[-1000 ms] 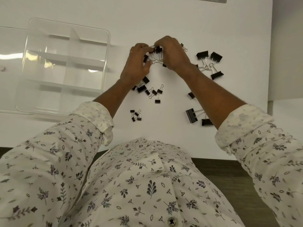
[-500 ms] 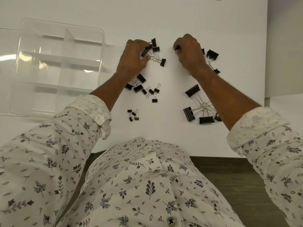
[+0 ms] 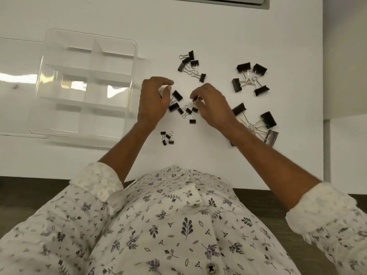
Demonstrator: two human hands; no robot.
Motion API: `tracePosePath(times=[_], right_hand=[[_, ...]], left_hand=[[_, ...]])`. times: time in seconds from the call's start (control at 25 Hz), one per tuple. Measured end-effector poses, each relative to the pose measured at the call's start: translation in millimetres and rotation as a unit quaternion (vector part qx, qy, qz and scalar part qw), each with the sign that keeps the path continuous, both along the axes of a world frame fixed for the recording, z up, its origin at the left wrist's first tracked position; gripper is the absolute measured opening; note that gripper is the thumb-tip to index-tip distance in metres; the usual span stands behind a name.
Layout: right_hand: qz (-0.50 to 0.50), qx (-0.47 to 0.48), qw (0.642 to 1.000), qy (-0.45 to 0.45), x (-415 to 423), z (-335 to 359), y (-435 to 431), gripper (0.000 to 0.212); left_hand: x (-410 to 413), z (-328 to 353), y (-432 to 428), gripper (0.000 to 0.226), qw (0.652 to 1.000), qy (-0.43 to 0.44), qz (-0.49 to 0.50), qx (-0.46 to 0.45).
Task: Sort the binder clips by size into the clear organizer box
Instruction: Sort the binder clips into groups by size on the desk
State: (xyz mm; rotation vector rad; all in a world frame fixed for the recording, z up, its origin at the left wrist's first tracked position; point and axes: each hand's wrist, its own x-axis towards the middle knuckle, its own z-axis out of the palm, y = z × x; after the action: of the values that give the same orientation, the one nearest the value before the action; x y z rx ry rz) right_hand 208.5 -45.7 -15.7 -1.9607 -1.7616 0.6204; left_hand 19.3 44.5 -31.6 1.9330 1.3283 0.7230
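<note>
Grouping by size: the right hand (image 3: 213, 105) fingers pinch a small binder clip (image 3: 195, 99); the left hand (image 3: 154, 102) fingers curl, on what I can't tell. The clear organizer box (image 3: 133, 80), left of them, looks empty; next, carry a group over.

Glossy clear plastic organizer box (image 3: 87, 56), matt white table (image 3: 198, 24), black-and-wire metal binder clips (image 3: 251, 79).

white table (image 3: 218, 26), clear organizer box (image 3: 127, 44), binder clips (image 3: 250, 79)
</note>
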Motion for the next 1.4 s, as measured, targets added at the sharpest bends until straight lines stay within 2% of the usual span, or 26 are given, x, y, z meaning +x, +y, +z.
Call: tracePosePath(times=[0.12,0.28,0.44,0.52,0.64,0.76,0.92,1.04,1.28,1.4], right_hand=[[0.044,-0.012,0.998,-0.054,-16,-11,-14,0.021],[0.051,0.002,0.997,-0.053,-16,-12,-24,0.023],[0.091,-0.009,0.991,-0.094,-22,-13,-25,0.034],[0.112,0.014,0.988,-0.107,-29,-17,-35,0.029],[0.079,0.034,0.993,-0.083,-30,-21,-53,0.022],[0.026,0.044,0.997,-0.065,-28,-22,-64,0.027],[0.015,0.074,0.996,-0.055,-32,-24,-79,0.030],[-0.004,0.098,0.995,-0.030,-44,-27,-95,0.028],[0.078,0.059,0.995,-0.028,-93,-33,-106,0.030],[0.059,0.062,0.996,-0.021,-103,-35,-105,0.020]], left_hand=[[-21,-7,-29,0.021,0.996,0.071,-0.043,0.025],[-33,-16,-29,0.022,0.987,0.125,-0.084,0.046],[-30,-14,-23,0.022,0.988,0.117,-0.089,0.045],[-27,-13,-23,0.022,0.988,0.110,-0.093,0.049],[-29,-13,-24,0.022,0.989,0.102,-0.086,0.064],[-36,-9,-40,0.023,0.991,0.076,-0.080,0.072],[-58,-9,-77,0.025,0.989,0.054,-0.115,0.073],[-79,-15,-101,0.030,0.989,0.074,-0.115,0.050],[-106,-24,-131,0.025,0.985,0.098,-0.130,0.066],[-112,-20,-136,0.030,0.985,0.124,-0.114,0.048]])
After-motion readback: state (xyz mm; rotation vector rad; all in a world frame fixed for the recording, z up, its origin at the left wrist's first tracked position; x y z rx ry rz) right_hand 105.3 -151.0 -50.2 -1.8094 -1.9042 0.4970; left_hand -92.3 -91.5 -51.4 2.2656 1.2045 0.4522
